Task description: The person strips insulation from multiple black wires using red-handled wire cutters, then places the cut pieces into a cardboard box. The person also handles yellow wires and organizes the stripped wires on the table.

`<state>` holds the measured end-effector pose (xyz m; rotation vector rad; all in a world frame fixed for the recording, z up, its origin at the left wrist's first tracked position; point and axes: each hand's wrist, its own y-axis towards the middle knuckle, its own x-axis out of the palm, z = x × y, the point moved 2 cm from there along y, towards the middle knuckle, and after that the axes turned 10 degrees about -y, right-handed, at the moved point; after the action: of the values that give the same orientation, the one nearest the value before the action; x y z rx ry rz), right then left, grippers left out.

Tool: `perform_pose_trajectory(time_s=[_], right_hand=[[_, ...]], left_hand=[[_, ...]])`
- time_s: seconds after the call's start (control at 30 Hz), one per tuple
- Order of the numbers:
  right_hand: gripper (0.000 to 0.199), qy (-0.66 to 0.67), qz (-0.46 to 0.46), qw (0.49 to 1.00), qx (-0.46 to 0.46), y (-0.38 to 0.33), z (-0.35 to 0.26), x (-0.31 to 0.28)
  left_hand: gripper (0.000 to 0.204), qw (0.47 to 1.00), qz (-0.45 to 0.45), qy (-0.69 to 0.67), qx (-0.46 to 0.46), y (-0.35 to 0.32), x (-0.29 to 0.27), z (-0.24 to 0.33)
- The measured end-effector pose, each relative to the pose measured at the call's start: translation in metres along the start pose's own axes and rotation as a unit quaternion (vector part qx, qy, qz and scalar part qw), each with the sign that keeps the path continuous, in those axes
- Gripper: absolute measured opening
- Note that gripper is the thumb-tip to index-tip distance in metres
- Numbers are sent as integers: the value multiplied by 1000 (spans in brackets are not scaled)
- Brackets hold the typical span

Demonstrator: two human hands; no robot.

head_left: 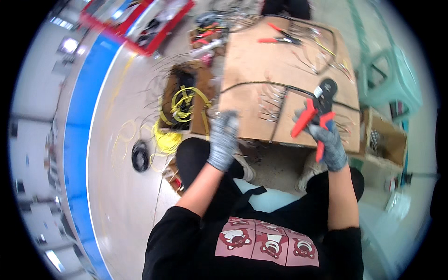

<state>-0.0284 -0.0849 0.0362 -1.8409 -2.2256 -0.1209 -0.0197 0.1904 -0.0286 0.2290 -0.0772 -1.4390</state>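
My right hand (329, 142), in a grey knit glove, grips a crimping tool (317, 109) with red handles and a black head, held over the right part of a brown board (261, 60). The tool's head sits near a black cable (261, 84) that runs across the board. My left hand (224, 139), also gloved, hovers at the board's near edge with fingers loosely curled; I cannot make out anything in it. A row of thin wires with metal ends (273, 105) lies on the board between my hands.
A second red-handled plier (280, 39) lies at the board's far side. A cardboard box with yellow wire (184, 100) stands to the left, a black cable coil (140, 156) on the floor, red bins (140, 21) at the back left, a green plastic chair (392, 74) and open box (385, 135) on the right.
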Motion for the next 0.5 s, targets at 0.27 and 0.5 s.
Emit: perform_pose_trajectory(time_s=[0.27, 0.5], right_hand=[[52, -69, -117, 986, 95, -50, 35, 77], [72, -150, -162, 975, -4, -71, 36, 110]], left_hand=[[54, 977, -173, 52, -113, -85, 15, 71], [46, 989, -94, 18, -111, -108, -36, 99]])
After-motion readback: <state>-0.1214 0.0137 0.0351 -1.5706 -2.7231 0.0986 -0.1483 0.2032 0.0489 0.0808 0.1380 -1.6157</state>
